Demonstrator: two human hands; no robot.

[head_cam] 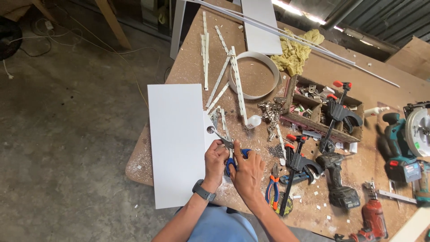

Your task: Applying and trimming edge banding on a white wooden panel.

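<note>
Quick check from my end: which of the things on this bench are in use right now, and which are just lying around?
In use:
- right hand, gripping the blue-handled scissors
- left hand, at the scissors' blades
- white panel, under the scissor tips

Lying about:
- orange-handled pliers
- black bar clamps
- cordless drill
- circular saw
- yellow cloth
- wooden parts tray

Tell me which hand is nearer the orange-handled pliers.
Right. The right hand, gripping the blue-handled scissors, sits just left of the pliers, almost touching them. The left hand lies farther left, beyond the right hand, at the edge of the white panel.
</note>
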